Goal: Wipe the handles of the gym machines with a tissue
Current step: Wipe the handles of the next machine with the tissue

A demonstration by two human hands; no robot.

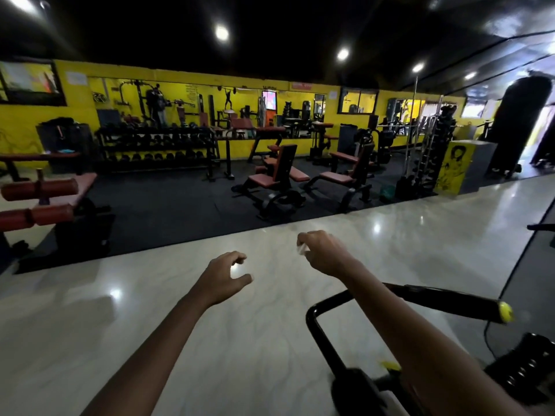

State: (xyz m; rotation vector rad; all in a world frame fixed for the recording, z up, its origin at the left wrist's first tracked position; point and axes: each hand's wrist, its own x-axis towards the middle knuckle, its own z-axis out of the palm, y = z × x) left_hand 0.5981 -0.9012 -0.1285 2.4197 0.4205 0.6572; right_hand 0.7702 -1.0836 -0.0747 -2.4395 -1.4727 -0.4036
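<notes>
Tissue ready, handle below

Black tubular machine handle with yellow end cap (450, 301) sits under my right forearm. Left hand (223, 274) hangs loosely curled, holding nothing. Right hand (322, 253) pinches small white crumpled tissue (301, 250); should wrap the full grip w/ it, not dab.

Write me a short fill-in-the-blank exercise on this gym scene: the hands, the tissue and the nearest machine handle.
1. The white tissue is held in the ____ hand.
2. The left hand holds ____.
3. The end cap of the black handle under the right forearm is coloured ____.
4. The far wall behind the dumbbell rack is painted ____.

Missing words: right; nothing; yellow; yellow
</notes>
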